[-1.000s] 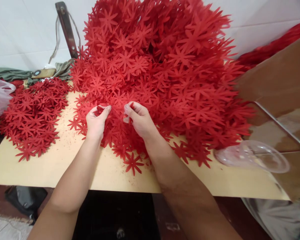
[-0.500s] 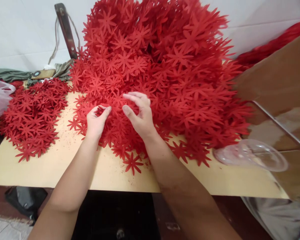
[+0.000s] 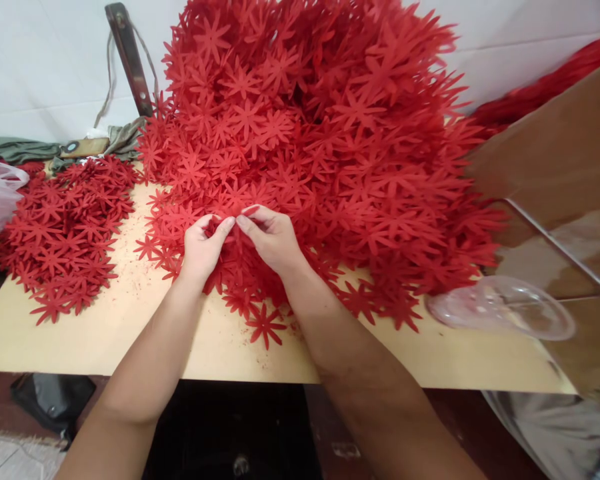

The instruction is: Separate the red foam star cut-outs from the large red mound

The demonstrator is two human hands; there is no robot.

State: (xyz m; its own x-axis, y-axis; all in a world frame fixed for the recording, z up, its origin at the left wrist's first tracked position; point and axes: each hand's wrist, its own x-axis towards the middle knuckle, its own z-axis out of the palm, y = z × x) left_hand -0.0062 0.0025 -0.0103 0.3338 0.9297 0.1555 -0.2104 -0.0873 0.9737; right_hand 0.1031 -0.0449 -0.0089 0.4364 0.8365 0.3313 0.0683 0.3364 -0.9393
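A big heap of red flower-shaped cutouts with narrow petals rises in front of me. Over its near edge my left hand and my right hand meet, thumb tips nearly touching. Both hands pinch a red flower cutout between thumb and fingers. Its outline blends into the red pile behind, so most of its shape cannot be made out. One single flower lies flat on the tabletop below my hands.
A smaller pile of darker red flowers lies on the left of the pale table. On the right are a clear plastic container and a cardboard box. A dark upright bar stands at the back left.
My right hand has moved down and left and closed its fingers on the red flower beside my left hand. My left hand has shifted slightly right.
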